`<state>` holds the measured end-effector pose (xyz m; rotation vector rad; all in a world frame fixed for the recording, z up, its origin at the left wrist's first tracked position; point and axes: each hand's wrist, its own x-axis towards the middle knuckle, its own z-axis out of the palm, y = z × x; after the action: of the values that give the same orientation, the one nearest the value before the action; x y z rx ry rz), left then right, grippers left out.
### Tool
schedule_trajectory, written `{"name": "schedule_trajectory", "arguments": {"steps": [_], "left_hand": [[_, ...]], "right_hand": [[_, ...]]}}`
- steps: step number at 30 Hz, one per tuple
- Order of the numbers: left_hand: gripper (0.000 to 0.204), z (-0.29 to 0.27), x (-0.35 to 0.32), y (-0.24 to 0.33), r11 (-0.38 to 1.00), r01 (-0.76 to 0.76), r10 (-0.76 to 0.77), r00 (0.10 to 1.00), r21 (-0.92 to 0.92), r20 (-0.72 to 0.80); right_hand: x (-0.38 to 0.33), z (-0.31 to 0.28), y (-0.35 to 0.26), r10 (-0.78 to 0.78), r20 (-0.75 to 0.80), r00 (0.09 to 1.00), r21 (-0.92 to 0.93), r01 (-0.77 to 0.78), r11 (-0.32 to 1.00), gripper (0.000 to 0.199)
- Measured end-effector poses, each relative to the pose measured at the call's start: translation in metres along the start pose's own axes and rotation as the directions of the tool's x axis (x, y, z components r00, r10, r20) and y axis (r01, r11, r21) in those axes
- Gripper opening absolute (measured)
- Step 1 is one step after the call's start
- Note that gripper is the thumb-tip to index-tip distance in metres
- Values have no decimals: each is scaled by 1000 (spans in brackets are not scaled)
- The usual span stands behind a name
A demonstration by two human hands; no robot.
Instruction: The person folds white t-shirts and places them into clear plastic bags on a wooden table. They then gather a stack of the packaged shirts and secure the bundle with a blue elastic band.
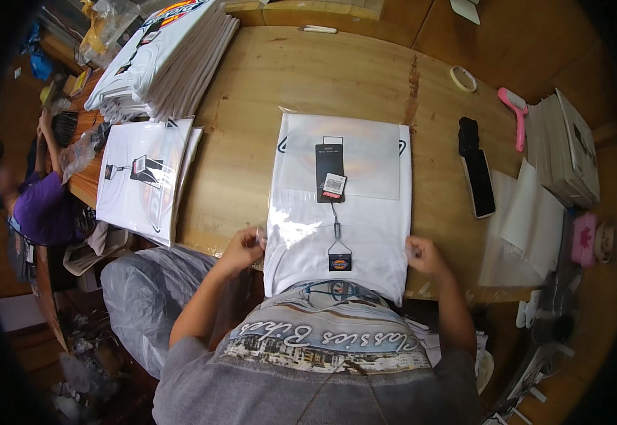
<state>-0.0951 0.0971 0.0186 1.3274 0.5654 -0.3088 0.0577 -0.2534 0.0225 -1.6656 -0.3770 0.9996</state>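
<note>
A folded white shirt [337, 234] lies on the wooden table [252, 106] in front of me, partly inside a clear plastic bag [365, 152], with a black hang tag [330, 172] on a cord resting on top. My left hand [243, 248] pinches the bag's open edge at the shirt's left side. At the shirt's right side, my right hand [425, 256] grips the other edge of the bag. The shirt's near end hangs over the table's front edge toward my body.
A bagged white shirt [145, 177] lies at the left, and behind it a tall stack of folded shirts [170, 57]. A phone [480, 183], black case [468, 134], tape roll [463, 78], pink tool [515, 113], clear bags [528, 219] and flat packs [567, 145] sit right. Another person [39, 198] works far left.
</note>
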Motion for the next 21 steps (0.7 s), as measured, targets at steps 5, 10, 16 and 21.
{"name": "schedule_trajectory", "arguments": {"steps": [5, 10, 16, 21], "left_hand": [[14, 18, -50, -27, 998, -12, 13, 1000, 68, -23], [15, 12, -66, -48, 964, -162, 155, 987, 212, 51], [11, 9, -29, 21, 814, -284, 333, 943, 507, -5], [9, 109, -15, 20, 619, -482, 222, 864, 620, 452]], "right_hand": [[-51, 27, 32, 112, 90, 990, -25, -110, 994, 10], [-49, 30, 30, 42, 66, 997, 45, -45, 998, 12], [58, -10, -6, -107, -209, 972, 365, 179, 914, 7], [40, -24, -6, 101, -490, 866, 535, 207, 819, 25]]}}
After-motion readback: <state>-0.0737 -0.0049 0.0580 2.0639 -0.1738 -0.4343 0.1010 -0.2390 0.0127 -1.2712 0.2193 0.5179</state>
